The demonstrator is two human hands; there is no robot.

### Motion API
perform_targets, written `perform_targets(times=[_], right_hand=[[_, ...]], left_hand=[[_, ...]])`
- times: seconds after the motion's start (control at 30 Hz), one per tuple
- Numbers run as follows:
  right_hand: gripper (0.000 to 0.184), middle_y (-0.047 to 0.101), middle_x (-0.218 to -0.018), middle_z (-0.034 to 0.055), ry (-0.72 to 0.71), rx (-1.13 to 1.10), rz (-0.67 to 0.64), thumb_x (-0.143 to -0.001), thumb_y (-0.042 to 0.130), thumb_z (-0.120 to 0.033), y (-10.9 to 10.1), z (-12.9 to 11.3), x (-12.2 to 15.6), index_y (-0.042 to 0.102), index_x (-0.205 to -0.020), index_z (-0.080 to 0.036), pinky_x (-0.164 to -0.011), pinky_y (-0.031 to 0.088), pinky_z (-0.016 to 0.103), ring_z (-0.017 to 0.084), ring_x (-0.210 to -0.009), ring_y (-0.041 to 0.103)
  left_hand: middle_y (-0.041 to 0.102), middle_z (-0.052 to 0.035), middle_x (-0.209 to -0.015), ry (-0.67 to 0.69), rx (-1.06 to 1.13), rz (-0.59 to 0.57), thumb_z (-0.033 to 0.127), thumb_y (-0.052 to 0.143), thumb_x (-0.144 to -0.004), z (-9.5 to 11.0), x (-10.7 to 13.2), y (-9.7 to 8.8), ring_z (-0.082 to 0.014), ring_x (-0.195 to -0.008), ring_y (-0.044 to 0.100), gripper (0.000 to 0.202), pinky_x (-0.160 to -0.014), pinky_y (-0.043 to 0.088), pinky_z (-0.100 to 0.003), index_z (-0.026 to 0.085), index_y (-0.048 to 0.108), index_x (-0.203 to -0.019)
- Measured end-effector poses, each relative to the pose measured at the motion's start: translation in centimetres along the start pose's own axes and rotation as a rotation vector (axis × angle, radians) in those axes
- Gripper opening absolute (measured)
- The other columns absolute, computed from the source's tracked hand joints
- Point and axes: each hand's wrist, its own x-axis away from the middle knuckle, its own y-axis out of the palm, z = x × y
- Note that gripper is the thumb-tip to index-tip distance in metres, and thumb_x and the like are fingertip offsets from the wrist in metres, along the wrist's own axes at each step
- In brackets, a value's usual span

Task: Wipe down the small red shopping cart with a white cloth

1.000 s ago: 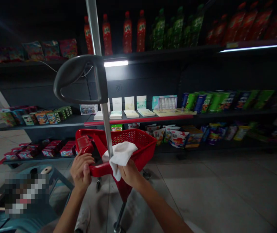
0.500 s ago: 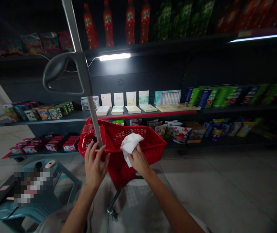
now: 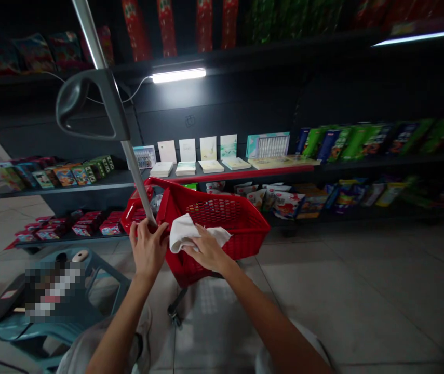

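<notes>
A small red plastic shopping cart [image 3: 256, 234] stands in front of me, tilted a little, with a perforated basket. My left hand [image 3: 149, 249] is at the cart's near left corner, beside the foot of the metal pole [image 3: 138, 169], its fingers bent over the red edge. A white cloth [image 3: 183, 231] is gripped in my right hand [image 3: 208, 249] and lies against the basket's near rim. Part of the cloth sticks out on the far side of that hand. My palm hides the cart wall beneath it.
A grey handle loop [image 3: 89, 106] sits on the pole. Behind the cart, a dark shelf [image 3: 222, 174] carries boxes, booklets and snack bags. At lower left stands a blue-grey plastic stool [image 3: 101, 291] with a laptop-like device and cables. A cart wheel [image 3: 175, 316] rests on the tiled floor.
My right hand has moved left along the rim with the cloth, which now lies flatter. My left hand's fingers have closed in on the cart edge. The view has tipped downward slightly.
</notes>
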Motion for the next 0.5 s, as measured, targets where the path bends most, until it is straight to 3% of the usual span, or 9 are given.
perform_targets(times=[0.13, 0.27, 0.37, 0.5], right_hand=[[0.034, 0.072, -0.127, 0.0128, 0.175, 0.011, -0.009, -0.104, 0.048, -0.033, -2.1, 4.5, 1.9, 0.076, -0.117, -0.018, -0.113, 0.043, 0.044, 0.027, -0.125, 0.061], [0.039, 0.071, -0.126, 0.0131, 0.262, 0.062, 0.085, -0.104, 0.040, -0.025, -6.1, 8.0, 4.4, 0.076, -0.118, -0.018, -0.112, 0.043, 0.044, 0.026, -0.123, 0.060], [0.041, 0.069, -0.129, 0.0136, 0.278, -0.007, 0.301, -0.104, 0.040, -0.032, -8.9, 8.0, 5.0, 0.074, -0.122, -0.019, -0.114, 0.041, 0.045, 0.027, -0.126, 0.057], [0.042, 0.072, -0.124, 0.0106, 0.384, -0.462, 0.495, -0.100, 0.050, -0.049, -10.4, 5.7, 3.6, 0.072, -0.119, -0.020, -0.108, 0.046, 0.040, 0.025, -0.117, 0.064]], left_hand=[[0.053, -0.0160, -0.136, 0.041, 0.007, 0.029, 0.042, 0.072, -0.089, -1.2, -0.4, 0.8, -0.0320, -0.133, 0.050, 0.036, -0.124, 0.024, -0.058, 0.027, 0.075, -0.121], [0.054, -0.0165, -0.133, 0.066, 0.010, 0.051, 0.042, 0.070, -0.090, -1.8, -0.6, 1.2, -0.0321, -0.133, 0.050, 0.035, -0.124, 0.024, -0.058, 0.025, 0.075, -0.121], [0.053, -0.0169, -0.134, 0.073, 0.012, 0.051, 0.042, 0.068, -0.092, -1.6, -0.6, 1.1, -0.0323, -0.133, 0.050, 0.035, -0.123, 0.025, -0.059, 0.025, 0.075, -0.122], [0.052, -0.0171, -0.134, 0.069, -0.004, 0.041, 0.041, 0.067, -0.093, -1.1, -0.5, 0.8, -0.0332, -0.136, 0.048, 0.036, -0.124, 0.024, -0.060, 0.025, 0.073, -0.124]])
